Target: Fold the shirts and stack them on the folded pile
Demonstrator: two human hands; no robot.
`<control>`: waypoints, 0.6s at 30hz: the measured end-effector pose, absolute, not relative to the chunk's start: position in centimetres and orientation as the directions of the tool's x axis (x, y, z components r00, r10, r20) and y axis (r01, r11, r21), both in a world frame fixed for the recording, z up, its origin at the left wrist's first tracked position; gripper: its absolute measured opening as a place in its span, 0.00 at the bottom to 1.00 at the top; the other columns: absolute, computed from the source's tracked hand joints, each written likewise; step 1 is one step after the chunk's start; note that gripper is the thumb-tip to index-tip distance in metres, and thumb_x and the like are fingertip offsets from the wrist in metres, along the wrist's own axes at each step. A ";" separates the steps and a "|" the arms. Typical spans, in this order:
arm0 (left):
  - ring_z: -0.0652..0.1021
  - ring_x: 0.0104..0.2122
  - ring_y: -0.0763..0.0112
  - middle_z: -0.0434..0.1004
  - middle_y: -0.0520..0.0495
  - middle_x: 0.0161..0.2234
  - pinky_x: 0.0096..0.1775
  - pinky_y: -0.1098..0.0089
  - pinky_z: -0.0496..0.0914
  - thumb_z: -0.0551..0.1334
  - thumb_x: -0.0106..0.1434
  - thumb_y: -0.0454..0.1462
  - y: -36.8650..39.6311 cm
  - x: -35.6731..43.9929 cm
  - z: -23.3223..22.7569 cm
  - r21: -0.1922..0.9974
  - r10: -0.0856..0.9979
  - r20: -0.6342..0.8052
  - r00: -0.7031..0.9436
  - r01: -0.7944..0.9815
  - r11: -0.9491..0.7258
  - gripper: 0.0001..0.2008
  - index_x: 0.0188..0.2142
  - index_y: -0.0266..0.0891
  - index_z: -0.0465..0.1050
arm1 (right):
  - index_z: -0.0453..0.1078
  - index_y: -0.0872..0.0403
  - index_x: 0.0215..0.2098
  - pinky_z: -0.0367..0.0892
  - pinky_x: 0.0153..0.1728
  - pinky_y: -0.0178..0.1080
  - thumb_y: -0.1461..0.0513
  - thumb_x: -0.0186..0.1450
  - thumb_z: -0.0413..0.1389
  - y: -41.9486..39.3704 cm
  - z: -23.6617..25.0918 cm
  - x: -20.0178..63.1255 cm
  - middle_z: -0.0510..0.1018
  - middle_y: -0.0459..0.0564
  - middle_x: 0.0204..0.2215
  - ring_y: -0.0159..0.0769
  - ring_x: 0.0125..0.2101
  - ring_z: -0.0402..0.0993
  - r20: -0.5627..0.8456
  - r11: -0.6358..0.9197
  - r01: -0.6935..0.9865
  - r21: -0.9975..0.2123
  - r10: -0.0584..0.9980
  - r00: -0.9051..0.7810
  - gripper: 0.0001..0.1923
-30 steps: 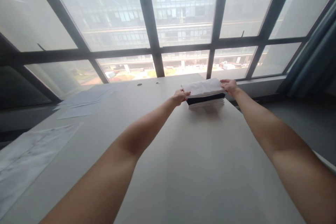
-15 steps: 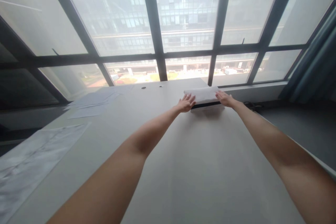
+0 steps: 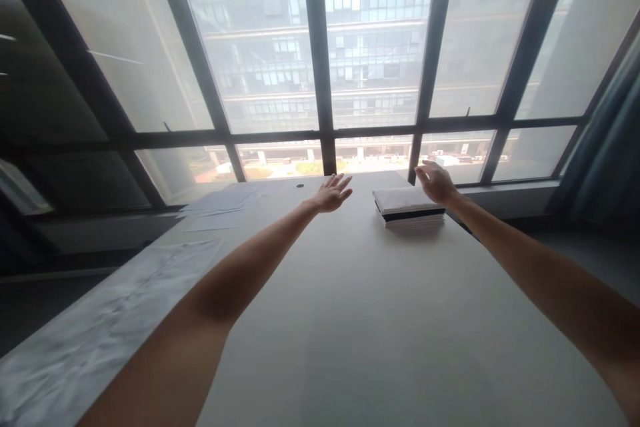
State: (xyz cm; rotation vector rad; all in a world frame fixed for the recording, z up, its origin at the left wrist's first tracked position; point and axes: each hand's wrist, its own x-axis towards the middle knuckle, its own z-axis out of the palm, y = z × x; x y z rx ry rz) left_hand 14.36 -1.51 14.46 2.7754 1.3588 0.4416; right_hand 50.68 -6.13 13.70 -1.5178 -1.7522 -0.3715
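Observation:
A stack of folded white cloth-like or paper-like pieces with one black layer [image 3: 411,203] lies at the far right of the white table [image 3: 360,320]. What the layers are made of, I cannot tell. My left hand [image 3: 333,194] is off to the left of the stack, apart from it, fingers spread and holding nothing. Just above the stack's right end is my right hand [image 3: 436,183], its fingers loosely bent and apart, with nothing in them. Whether its underside brushes the stack is hard to make out.
Loose white sheets [image 3: 220,205] overlap at the table's far left. Nearer, a grey-white marbled sheet [image 3: 110,307] runs along the left edge. A round hole [image 3: 300,185] sits near the far edge. Behind stand tall dark-framed windows [image 3: 327,80], with a blue curtain [image 3: 595,147] at right.
Both hands were on the stack and have come off it. The left moved left, the right rose a little. The view has tilted up and shifted left.

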 end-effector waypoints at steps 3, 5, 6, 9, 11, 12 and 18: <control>0.47 0.72 0.50 0.44 0.41 0.74 0.67 0.46 0.49 0.43 0.75 0.55 -3.5 9.6 12.6 0.126 0.822 0.226 0.523 0.821 -0.558 0.32 0.72 0.44 0.52 | 0.76 0.57 0.49 0.59 0.62 0.53 0.53 0.75 0.42 -7.8 12.4 45.3 0.73 0.63 0.59 0.51 0.62 0.65 0.710 0.336 0.897 -0.287 0.703 -0.036 0.25; 0.54 0.71 0.52 0.53 0.39 0.72 0.66 0.50 0.53 0.44 0.75 0.53 -5.0 6.6 10.3 0.137 0.857 0.214 0.469 0.854 -0.502 0.31 0.69 0.41 0.58 | 0.76 0.59 0.51 0.59 0.62 0.51 0.53 0.74 0.43 -9.1 10.4 41.3 0.72 0.64 0.60 0.50 0.61 0.66 0.679 0.379 0.870 -0.316 0.731 -0.072 0.24; 0.56 0.70 0.54 0.57 0.38 0.70 0.66 0.52 0.54 0.45 0.75 0.51 -5.9 5.3 9.0 0.143 0.873 0.198 0.445 0.868 -0.475 0.30 0.68 0.40 0.61 | 0.75 0.59 0.52 0.59 0.62 0.50 0.54 0.74 0.44 -9.8 9.2 39.2 0.72 0.64 0.60 0.50 0.61 0.66 0.654 0.391 0.858 -0.332 0.751 -0.090 0.24; 0.61 0.68 0.57 0.62 0.39 0.68 0.66 0.55 0.56 0.48 0.75 0.48 -8.9 2.4 4.5 0.155 0.924 0.125 0.362 0.913 -0.378 0.27 0.66 0.39 0.64 | 0.75 0.59 0.54 0.57 0.64 0.47 0.55 0.73 0.47 -12.2 5.0 32.9 0.71 0.63 0.61 0.48 0.62 0.65 0.546 0.393 0.832 -0.391 0.827 -0.134 0.22; 0.62 0.68 0.56 0.63 0.36 0.67 0.65 0.54 0.57 0.48 0.75 0.47 -11.0 1.4 1.6 0.157 0.940 0.100 0.326 0.928 -0.339 0.26 0.66 0.38 0.64 | 0.73 0.58 0.56 0.56 0.64 0.46 0.57 0.73 0.47 -13.8 2.2 29.0 0.70 0.62 0.63 0.45 0.64 0.64 0.452 0.362 0.829 -0.427 0.879 -0.151 0.21; 0.61 0.68 0.55 0.62 0.35 0.68 0.65 0.52 0.57 0.48 0.75 0.47 -12.0 1.2 0.4 0.159 0.946 0.091 0.312 0.933 -0.324 0.26 0.66 0.38 0.63 | 0.72 0.57 0.58 0.55 0.64 0.46 0.57 0.73 0.48 -14.6 1.0 27.3 0.69 0.62 0.63 0.45 0.65 0.62 0.402 0.338 0.833 -0.439 0.902 -0.155 0.21; 0.56 0.70 0.50 0.55 0.37 0.71 0.66 0.45 0.51 0.48 0.75 0.49 -15.6 1.4 -3.4 0.108 0.939 0.121 0.322 0.936 -0.335 0.27 0.68 0.42 0.60 | 0.60 0.53 0.69 0.41 0.64 0.68 0.50 0.74 0.46 -16.8 -3.2 22.2 0.54 0.63 0.71 0.56 0.71 0.46 0.145 0.230 0.901 -0.367 0.971 -0.189 0.29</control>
